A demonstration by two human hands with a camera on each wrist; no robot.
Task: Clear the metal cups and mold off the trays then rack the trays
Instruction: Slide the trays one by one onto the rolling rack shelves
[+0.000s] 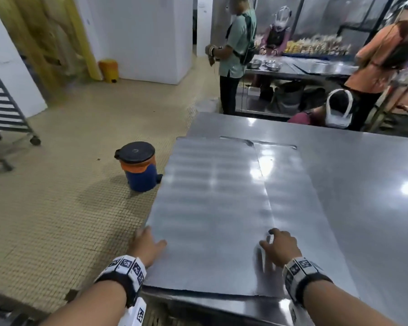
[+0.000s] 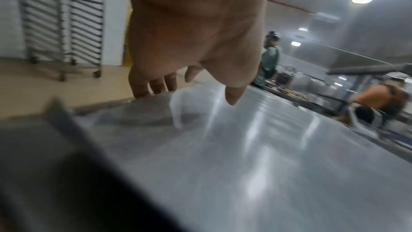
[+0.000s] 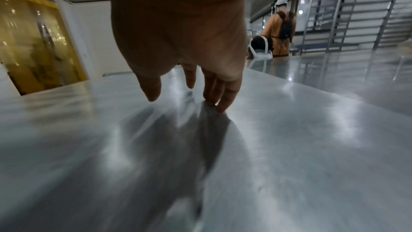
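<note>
A flat metal tray [image 1: 210, 208] lies on the steel table [image 1: 362, 208] at its near left corner. A second tray [image 1: 292, 184] shows from under it, shifted to the right. My left hand [image 1: 148, 243] is at the top tray's left edge [image 2: 125, 107], fingertips [image 2: 153, 89] touching the rim and the thumb over the sheet. My right hand [image 1: 280, 245] rests its straight fingertips [image 3: 220, 105] on the metal near the top tray's right edge. Neither hand holds anything. No cups or mold are in view. The pictures are blurred by motion.
A wheeled tray rack [image 1: 3, 107] stands at the far left across the tiled floor. A blue pedal bin [image 1: 138, 165] sits beside the table's left side, with a yellow bin [image 1: 109, 70] by the wall. Several people [image 1: 235, 55] work at a far table.
</note>
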